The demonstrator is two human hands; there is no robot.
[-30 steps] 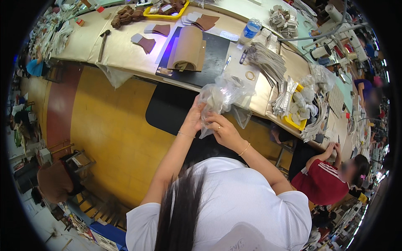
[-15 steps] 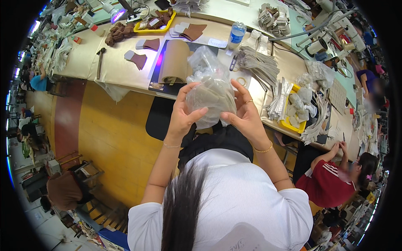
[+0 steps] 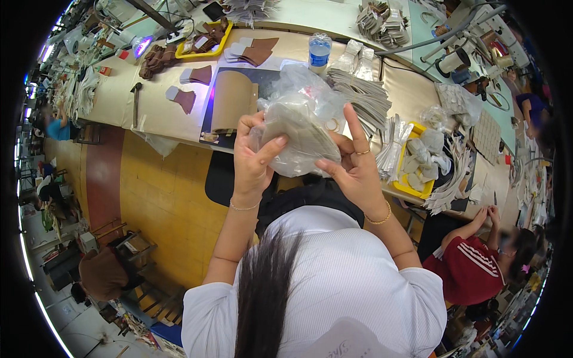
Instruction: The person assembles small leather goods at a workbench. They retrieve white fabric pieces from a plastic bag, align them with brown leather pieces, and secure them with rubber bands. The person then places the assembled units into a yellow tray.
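Between my two hands, above the table's near edge, is a clear plastic bag (image 3: 296, 140) with flat grey-beige pieces inside. My left hand (image 3: 253, 152) pinches the bag's left side, thumb on the front. My right hand (image 3: 352, 155) grips its lower right side with thumb and fingers, the index finger raised off it. The loose, crumpled top of the bag spreads toward the table. Just beyond it lie a roll of tan sheet (image 3: 233, 100) and a dark board (image 3: 206, 122). A water bottle (image 3: 320, 52) stands behind the bag.
Brown cut pieces (image 3: 184, 100) and a hammer (image 3: 136, 104) lie to the left. Stacked grey strips (image 3: 364, 98) and a yellow tray (image 3: 412, 185) of bagged pieces are on the right. A co-worker in a red shirt (image 3: 462, 268) sits at the right. A lamp (image 3: 142, 46) shines at the far left.
The bag has tilted and its pieces show more clearly. My right index finger has lifted away from it. My view has shifted slightly, so the table things sit farther left.
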